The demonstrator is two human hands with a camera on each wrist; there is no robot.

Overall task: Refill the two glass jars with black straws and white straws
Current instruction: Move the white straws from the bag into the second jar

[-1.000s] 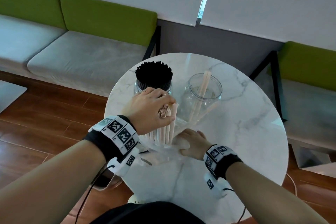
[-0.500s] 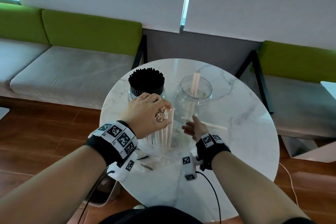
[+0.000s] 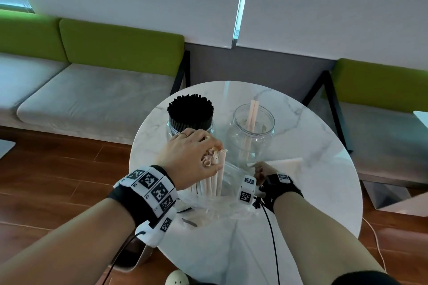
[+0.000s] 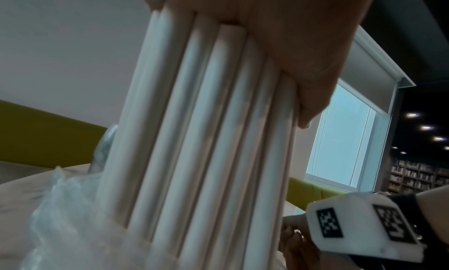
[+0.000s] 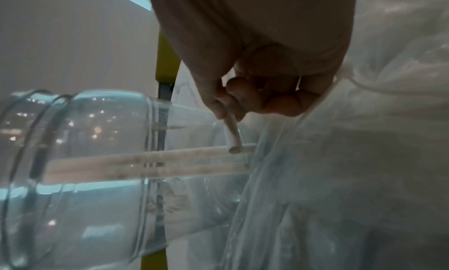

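On the round marble table (image 3: 301,203), the left glass jar (image 3: 172,127) is packed with black straws (image 3: 190,109). The right glass jar (image 3: 252,132) (image 5: 97,207) holds two white straws (image 3: 251,118) (image 5: 145,160). My left hand (image 3: 192,157) (image 4: 291,43) grips the top of an upright bundle of white straws (image 3: 212,183) (image 4: 206,139), whose lower ends stand in a crumpled clear plastic bag (image 3: 222,206) (image 4: 60,216). Just in front of the right jar, my right hand (image 3: 261,169) (image 5: 255,93) pinches one end of a single white straw (image 3: 284,163) (image 5: 232,135), which looks blurred.
Green-backed grey benches (image 3: 92,99) line the wall behind the table. Wooden floor (image 3: 58,180) lies to the left. Wrist cables (image 3: 271,227) trail over the table's near side. A small round pale object (image 3: 177,279) sits by the near table edge.
My right hand has left the plastic bag, moved toward the base of the right jar and taken hold of a loose white straw. The left hand still holds the bundle.
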